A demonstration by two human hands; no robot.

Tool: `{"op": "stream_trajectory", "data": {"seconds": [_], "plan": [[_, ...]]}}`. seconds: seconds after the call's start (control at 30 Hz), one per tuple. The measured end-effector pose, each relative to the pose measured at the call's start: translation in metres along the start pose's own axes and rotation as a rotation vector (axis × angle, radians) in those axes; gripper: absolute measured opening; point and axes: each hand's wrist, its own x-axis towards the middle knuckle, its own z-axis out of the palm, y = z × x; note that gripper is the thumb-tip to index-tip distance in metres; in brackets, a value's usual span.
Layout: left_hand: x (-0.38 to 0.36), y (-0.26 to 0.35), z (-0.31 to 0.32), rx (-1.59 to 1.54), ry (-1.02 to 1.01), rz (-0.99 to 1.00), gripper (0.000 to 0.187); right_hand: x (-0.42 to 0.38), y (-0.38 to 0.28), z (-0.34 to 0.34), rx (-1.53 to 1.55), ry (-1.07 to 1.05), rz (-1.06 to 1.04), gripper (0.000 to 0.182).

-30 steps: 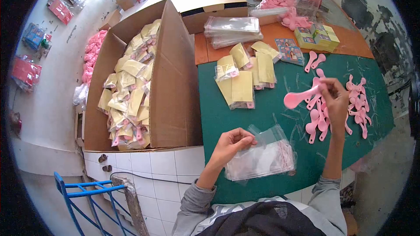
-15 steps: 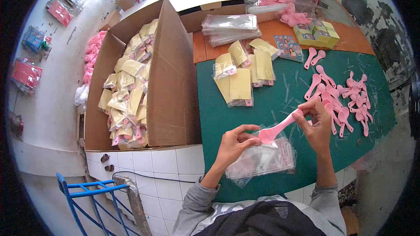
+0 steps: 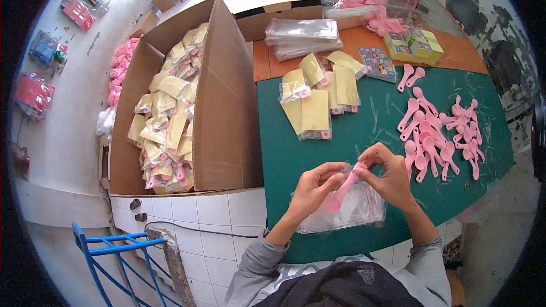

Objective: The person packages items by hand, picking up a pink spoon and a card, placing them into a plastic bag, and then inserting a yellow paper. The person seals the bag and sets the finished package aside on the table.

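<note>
Pink spoon (image 3: 339,195) lower; right hand (image 3: 391,177) nearer left hand (image 3: 313,189).

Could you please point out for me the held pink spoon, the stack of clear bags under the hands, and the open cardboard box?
Pink spoon (image 3: 341,191): head view, around its middle.
Stack of clear bags (image 3: 348,215): head view, upper surface.
Open cardboard box (image 3: 227,105): head view, broad right wall.

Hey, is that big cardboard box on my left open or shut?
Open: nothing covers the top of the cardboard box, and the packets inside show plainly.
</note>
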Motion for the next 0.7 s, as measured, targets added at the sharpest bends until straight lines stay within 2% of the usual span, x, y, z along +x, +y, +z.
{"op": "stream_trajectory", "data": {"seconds": [0.1,0.2,0.3,0.37,0.43,0.47,0.5,0.53,0.57,0.6,0.7], "plan": [[0.001,0.002,-0.010,0.241,-0.063,0.079,0.027,0.005,0.000,-0.002,0.062,0.109,-0.002,0.022],[-0.002,0.012,-0.016,0.256,-0.191,0.006,0.029,0.010,-0.005,-0.005,0.110,0.106,-0.005,0.022],[-0.003,0.025,-0.013,0.245,-0.070,0.020,0.031,0.028,-0.010,-0.005,-0.116,-0.124,-0.510,0.024],[-0.005,0.024,-0.009,0.050,-0.034,0.118,0.033,0.043,-0.007,-0.005,-0.037,-0.171,-0.637,0.027],[-0.006,0.025,-0.010,-0.048,-0.043,0.208,0.036,0.073,0.014,-0.009,-0.057,-0.052,-0.579,0.031],[-0.010,0.027,-0.012,-0.030,-0.055,0.243,0.036,0.100,0.036,-0.020,-0.117,0.091,-0.453,0.033],[-0.016,0.030,-0.014,-0.009,-0.070,0.279,0.037,0.129,0.052,-0.042,-0.285,0.147,-0.267,0.032],[-0.020,0.033,-0.015,0.014,-0.086,0.320,0.037,0.159,0.075,-0.060,-0.415,0.253,-0.221,0.038],[-0.023,0.036,-0.015,0.056,-0.101,0.427,0.037,0.184,0.107,-0.081,-0.612,0.302,-0.105,0.039],[-0.030,0.040,-0.015,0.121,-0.118,0.443,0.036,0.198,0.137,-0.096,-0.806,0.349,0.015,0.040],[-0.051,0.056,-0.012,0.271,-0.157,0.508,0.034,0.212,0.176,-0.113,-0.837,0.269,0.165,0.037]]}}
